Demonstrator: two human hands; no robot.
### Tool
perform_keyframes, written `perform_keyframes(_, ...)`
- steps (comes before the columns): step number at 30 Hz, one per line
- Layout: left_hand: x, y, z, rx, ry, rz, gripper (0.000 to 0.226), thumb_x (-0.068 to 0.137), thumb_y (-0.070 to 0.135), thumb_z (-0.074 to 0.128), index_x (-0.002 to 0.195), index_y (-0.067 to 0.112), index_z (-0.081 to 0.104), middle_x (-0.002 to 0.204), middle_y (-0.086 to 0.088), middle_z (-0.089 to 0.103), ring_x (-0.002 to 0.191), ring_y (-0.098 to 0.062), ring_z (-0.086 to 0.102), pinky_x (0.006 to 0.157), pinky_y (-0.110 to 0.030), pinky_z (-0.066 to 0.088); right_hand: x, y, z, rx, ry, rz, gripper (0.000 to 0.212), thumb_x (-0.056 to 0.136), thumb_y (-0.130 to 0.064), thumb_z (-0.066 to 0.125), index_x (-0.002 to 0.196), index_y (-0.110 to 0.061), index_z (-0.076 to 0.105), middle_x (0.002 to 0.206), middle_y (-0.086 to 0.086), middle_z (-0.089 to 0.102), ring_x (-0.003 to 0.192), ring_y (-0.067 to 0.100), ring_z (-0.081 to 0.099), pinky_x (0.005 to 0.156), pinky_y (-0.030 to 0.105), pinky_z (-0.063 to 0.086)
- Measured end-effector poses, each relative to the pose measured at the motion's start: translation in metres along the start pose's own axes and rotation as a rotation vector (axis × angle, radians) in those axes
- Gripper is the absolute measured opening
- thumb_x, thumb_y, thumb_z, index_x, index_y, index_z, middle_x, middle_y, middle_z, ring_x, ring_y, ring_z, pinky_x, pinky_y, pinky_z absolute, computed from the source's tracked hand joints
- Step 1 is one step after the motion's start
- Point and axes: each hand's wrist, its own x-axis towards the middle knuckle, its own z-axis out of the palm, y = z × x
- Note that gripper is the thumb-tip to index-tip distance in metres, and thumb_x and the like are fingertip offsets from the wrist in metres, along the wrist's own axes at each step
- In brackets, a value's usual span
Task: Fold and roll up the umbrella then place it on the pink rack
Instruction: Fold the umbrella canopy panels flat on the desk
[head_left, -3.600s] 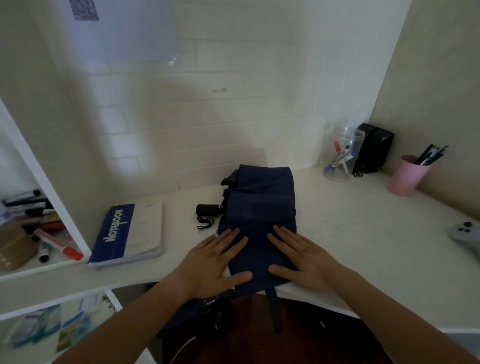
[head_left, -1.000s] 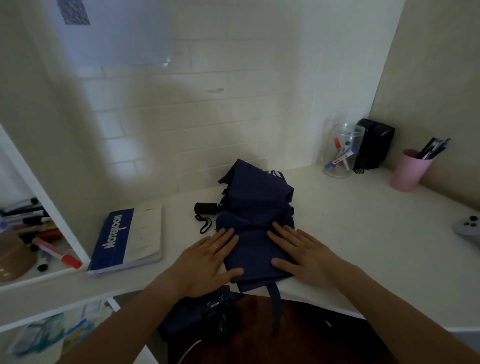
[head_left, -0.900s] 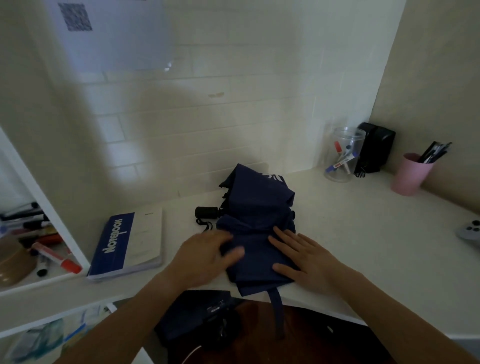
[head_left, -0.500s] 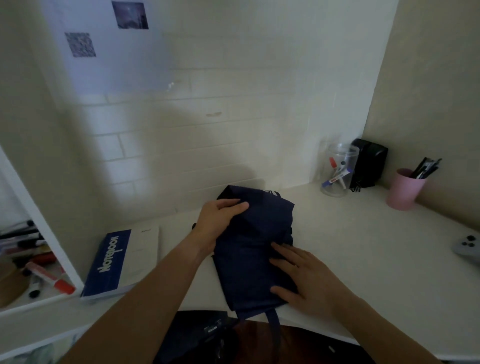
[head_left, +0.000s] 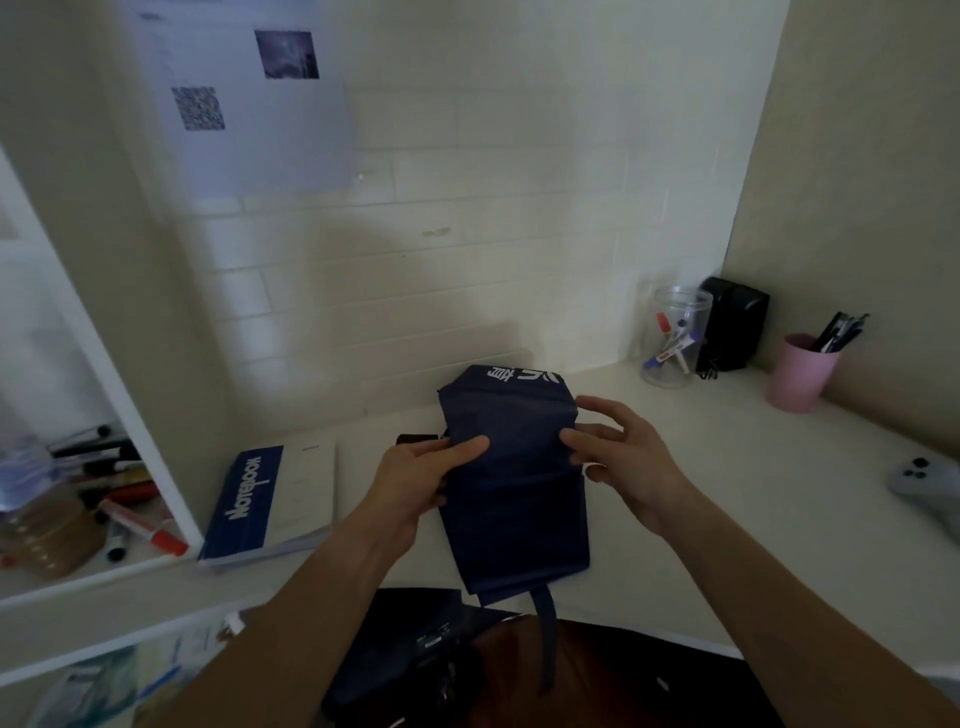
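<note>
umbrella (head_left: 511, 483) handle mostly hidden, shelf pens (head_left: 111, 483) blurred

Lying at the left on the white desk (head_left: 727, 499): a blue notebook (head_left: 270, 501). Standing far right: a clear jar (head_left: 674, 338) holding markers, a black box (head_left: 733, 330), a pink cup (head_left: 802, 373) holding pens. Resting at the right edge: a grey controller (head_left: 927, 480).
</note>
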Motion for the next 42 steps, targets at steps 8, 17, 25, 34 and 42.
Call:
perform_keyframes(8, -0.021, -0.026, 0.006, 0.042, 0.126, -0.071, 0.034, 0.086, 0.040, 0.077, 0.098, 0.008, 0.076, 0.103, -0.011, 0.077, 0.088, -0.022, 0.068, 0.071, -0.030, 0.053, -0.021, 0.013, 0.004, 0.080, 0.057, 0.129, 0.026, 0.089, -0.023, 0.072, 0.109, -0.006, 0.070, 0.105, 0.011, 0.072, 0.088, 0.030, 0.075, 0.079, 0.035, 0.059)
perform_keyframes(17, -0.033, -0.050, 0.000, 0.182, 0.155, 0.003, 0.026, 0.084, 0.032, 0.081, 0.096, 0.011, 0.073, 0.096, -0.006, 0.077, 0.086, -0.022, 0.072, 0.070, -0.031, 0.052, -0.036, 0.041, -0.008, -0.087, 0.037, 0.150, 0.029, 0.084, 0.001, 0.073, 0.111, -0.010, 0.067, 0.103, 0.025, 0.070, 0.085, 0.027, 0.070, 0.070, 0.030, 0.060)
perform_keyframes(25, -0.034, -0.068, -0.009, 0.572, 0.156, 0.244, 0.024, 0.085, 0.027, 0.078, 0.096, 0.029, 0.057, 0.070, 0.000, 0.072, 0.069, -0.010, 0.069, 0.068, -0.030, 0.056, -0.040, 0.059, -0.008, -0.299, 0.074, 0.142, 0.019, 0.082, 0.001, 0.074, 0.099, -0.008, 0.071, 0.090, 0.024, 0.073, 0.067, 0.020, 0.066, 0.067, 0.031, 0.059)
perform_keyframes(34, 0.002, -0.052, 0.015, 1.266, 0.160, 1.050, 0.022, 0.097, 0.031, 0.063, 0.114, 0.021, 0.071, 0.117, -0.004, 0.061, 0.110, -0.021, 0.055, 0.092, -0.037, 0.052, -0.039, 0.071, -0.006, -0.647, 0.071, 0.055, 0.022, 0.077, -0.015, 0.080, 0.090, -0.030, 0.071, 0.084, 0.002, 0.073, 0.079, 0.017, 0.069, 0.067, 0.024, 0.050)
perform_keyframes(42, 0.018, -0.093, 0.000, 1.702, -0.276, 0.749, 0.063, 0.100, 0.063, 0.012, 0.159, 0.041, 0.012, 0.170, 0.001, 0.000, 0.157, -0.020, -0.002, 0.126, -0.046, 0.009, -0.037, 0.068, 0.005, -1.012, 0.151, -0.472, 0.013, 0.092, -0.026, 0.064, 0.104, -0.024, 0.067, 0.101, -0.007, 0.063, 0.090, 0.009, 0.059, 0.075, 0.018, 0.044)
